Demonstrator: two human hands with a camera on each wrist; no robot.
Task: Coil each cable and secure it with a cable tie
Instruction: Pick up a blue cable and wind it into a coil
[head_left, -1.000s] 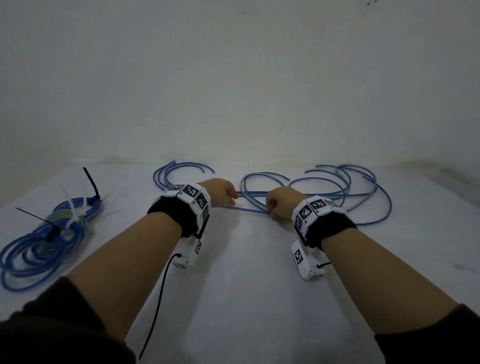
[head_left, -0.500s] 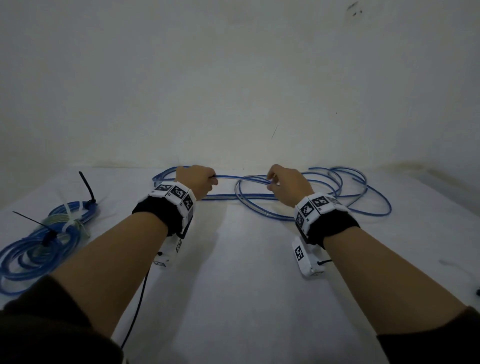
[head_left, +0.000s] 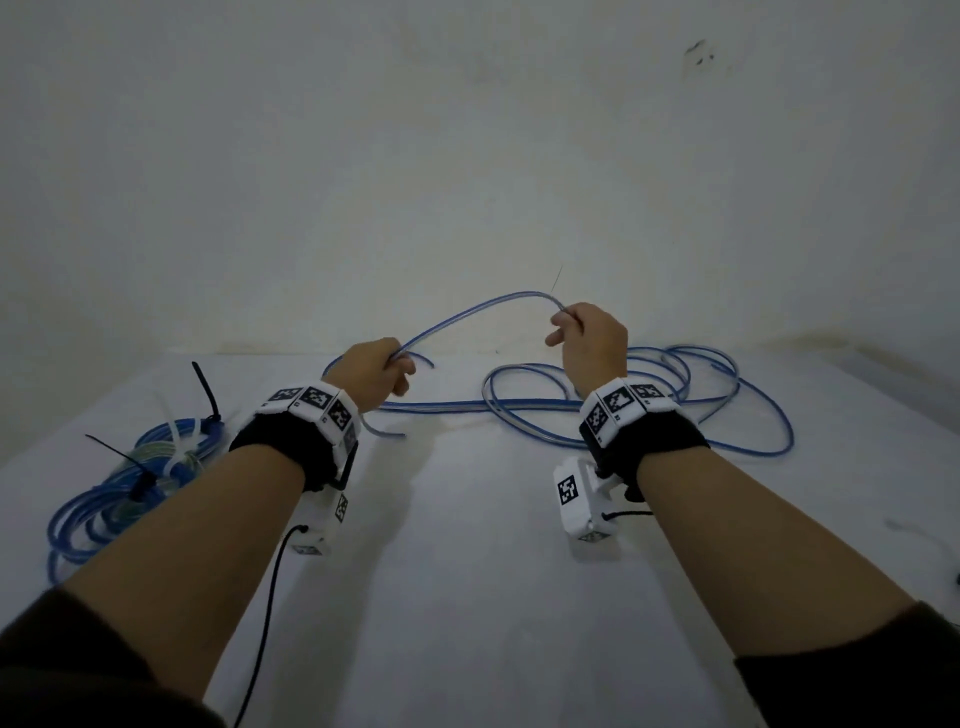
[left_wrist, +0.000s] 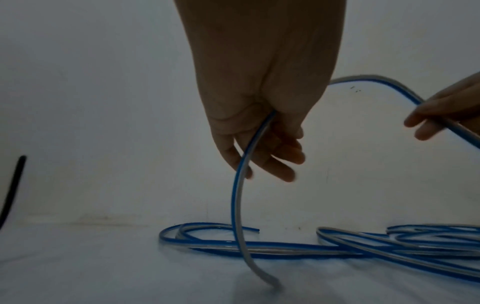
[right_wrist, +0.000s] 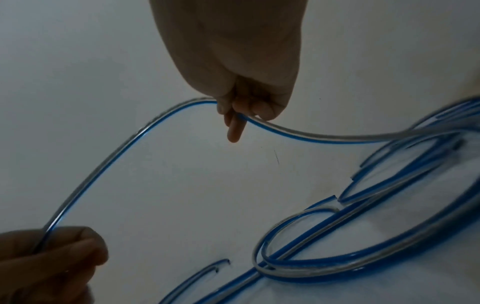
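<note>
A long blue and clear cable (head_left: 727, 415) lies in loose loops on the white table (head_left: 467, 571) at the back right. My left hand (head_left: 382, 371) grips the cable near one end, and the short tail (left_wrist: 237, 205) hangs down to the table. My right hand (head_left: 582, 332) pinches the same cable (right_wrist: 298, 131) farther along and holds it higher. Between the two hands a stretch of cable (head_left: 467, 314) arches in the air. In the right wrist view one finger (right_wrist: 235, 131) points down past the cable.
A coiled blue cable bundle (head_left: 119, 499) lies at the left edge of the table, bound with white and black cable ties (head_left: 205, 395) whose tails stick up. A white wall (head_left: 467, 156) rises just behind the table. A thin black wire (head_left: 265, 613) hangs from my left wrist camera.
Both hands have risen from the table with the cable. They moved apart, the right hand going higher, so a stretch of cable now arches between them.
</note>
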